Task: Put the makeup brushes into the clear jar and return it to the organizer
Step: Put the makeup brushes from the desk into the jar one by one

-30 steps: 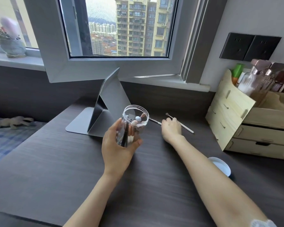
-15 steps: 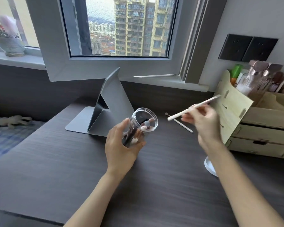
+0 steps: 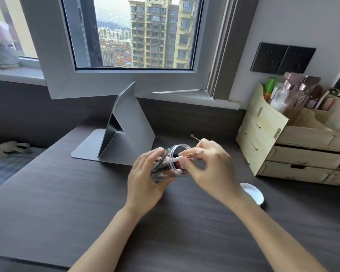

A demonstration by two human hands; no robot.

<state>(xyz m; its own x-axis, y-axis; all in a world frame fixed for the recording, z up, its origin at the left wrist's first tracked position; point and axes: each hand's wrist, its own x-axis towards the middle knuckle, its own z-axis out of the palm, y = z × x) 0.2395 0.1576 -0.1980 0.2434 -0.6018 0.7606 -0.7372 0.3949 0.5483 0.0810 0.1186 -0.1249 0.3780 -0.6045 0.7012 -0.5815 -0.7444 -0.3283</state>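
Observation:
My left hand (image 3: 145, 179) grips the clear jar (image 3: 170, 163), tilted with its mouth toward the right, above the dark desk. Several makeup brushes lie inside it. At the jar's mouth my right hand (image 3: 210, 169) pinches a white-handled brush (image 3: 177, 159) with a rose-gold ferrule, its handle partly inside the jar. Another thin white brush (image 3: 194, 137) rests on the desk just behind my right hand, mostly hidden. The wooden organizer (image 3: 263, 132) stands at the right.
A white jar lid (image 3: 252, 193) lies on the desk to the right of my right forearm. A grey folding stand (image 3: 126, 130) sits behind the jar. Bottles and cosmetics (image 3: 294, 95) fill the organizer's top. An open window sash juts over the desk's back.
My right hand picked a white brush off the desk, lifted it to the right, then brought it left into the jar's mouth. My left hand tipped the jar toward it.

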